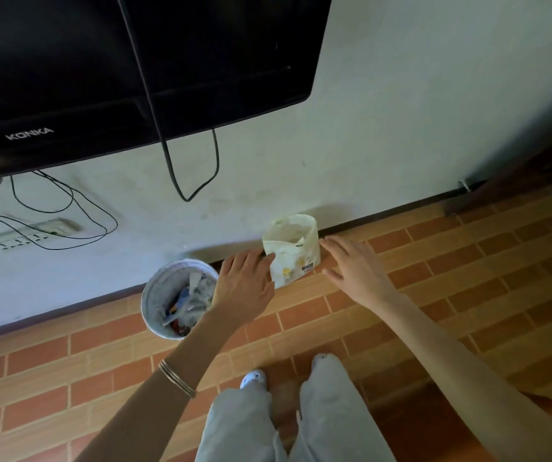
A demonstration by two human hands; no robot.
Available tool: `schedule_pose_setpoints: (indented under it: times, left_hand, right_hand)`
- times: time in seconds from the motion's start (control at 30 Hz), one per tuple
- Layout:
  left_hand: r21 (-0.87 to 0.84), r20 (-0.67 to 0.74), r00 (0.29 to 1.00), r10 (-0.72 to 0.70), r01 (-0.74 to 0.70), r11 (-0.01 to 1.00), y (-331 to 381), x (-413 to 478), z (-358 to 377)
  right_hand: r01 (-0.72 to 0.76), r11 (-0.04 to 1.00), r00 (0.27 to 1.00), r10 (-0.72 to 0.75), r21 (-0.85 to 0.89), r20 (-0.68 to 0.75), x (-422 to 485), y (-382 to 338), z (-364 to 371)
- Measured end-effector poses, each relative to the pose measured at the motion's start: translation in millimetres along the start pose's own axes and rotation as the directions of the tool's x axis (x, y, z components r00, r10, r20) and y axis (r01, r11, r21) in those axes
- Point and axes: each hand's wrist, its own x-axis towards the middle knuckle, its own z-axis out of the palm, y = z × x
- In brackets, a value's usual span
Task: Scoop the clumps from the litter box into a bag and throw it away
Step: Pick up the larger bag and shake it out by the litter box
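Note:
A cream-white bag (293,251) with printed labels stands upright and open-topped on the brick-patterned floor against the wall. My left hand (243,283) reaches in from the left with straight fingers, its fingertips at the bag's left edge. My right hand (354,268) is spread open just right of the bag, fingers straight, a small gap between it and the bag. A white trash bucket (154,295) full of paper scraps and wrappers stands on the floor to the left of the bag, partly behind my left wrist. No litter box or scoop is in view.
A black television (134,71) hangs on the wall above, with cables (181,181) dangling down. A wall socket strip (28,235) with wires sits at the left. Dark wooden furniture (517,175) stands at the right. My legs and shoes (254,378) are below.

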Motion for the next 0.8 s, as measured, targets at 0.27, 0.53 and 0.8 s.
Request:
schedule_pose_setpoints:
  times: [0.27, 0.53, 0.8]
  left_hand:
    - [-0.007, -0.014, 0.972, -0.237, 0.237, 0.972, 27, 36, 51]
    - [-0.036, 0.207, 0.873, -0.442, 0.459, 0.888, 55, 96, 155]
    - [-0.03, 0.178, 0.86, -0.478, 0.49, 0.871, 17, 133, 329]
  right_hand:
    - [0.231, 0.973, 0.967, -0.227, -0.026, 0.12, 68, 70, 21]
    - [0.361, 0.931, 0.912, -0.365, 0.055, 0.188, 143, 147, 92]
    - [0.329, 0.942, 0.915, -0.336, 0.069, 0.223, 231, 172, 290]
